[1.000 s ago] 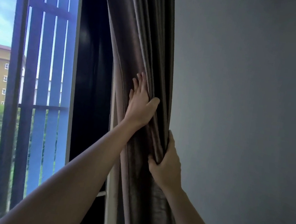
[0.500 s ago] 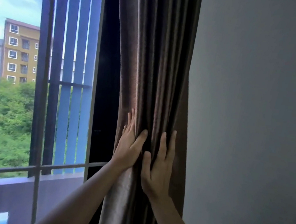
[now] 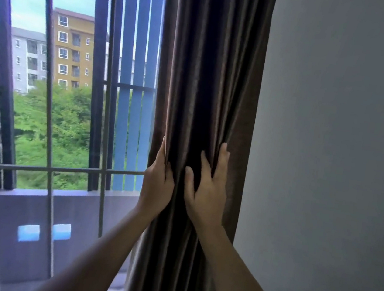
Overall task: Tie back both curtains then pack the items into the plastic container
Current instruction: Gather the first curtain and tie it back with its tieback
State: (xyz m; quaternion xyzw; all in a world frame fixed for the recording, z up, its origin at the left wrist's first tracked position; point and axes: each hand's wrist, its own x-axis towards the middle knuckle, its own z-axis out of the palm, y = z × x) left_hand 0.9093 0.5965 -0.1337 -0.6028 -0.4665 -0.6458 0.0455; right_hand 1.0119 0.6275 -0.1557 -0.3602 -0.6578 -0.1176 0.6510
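A dark brown curtain [image 3: 207,74] hangs in bunched vertical folds between the window and the grey wall. My left hand [image 3: 156,184] holds the curtain's left edge, with the fingers reaching behind the fabric and the thumb pressed on the front. My right hand [image 3: 207,191] lies on the front of the folds with fingers spread and straight, the fingertips pushed into the pleats near the right edge. The two hands are level, a fold's width apart. No tie-back, plastic container or other items are in view.
A plain grey wall [image 3: 330,163] fills the right half. On the left is a window with metal bars [image 3: 48,170], a balcony wall [image 3: 17,220] below it, and blue slats, trees and buildings outside.
My right hand has gone from clutching the curtain's right edge to lying spread on the folds. My left hand has shifted to the left edge. The folds now hang straighter.
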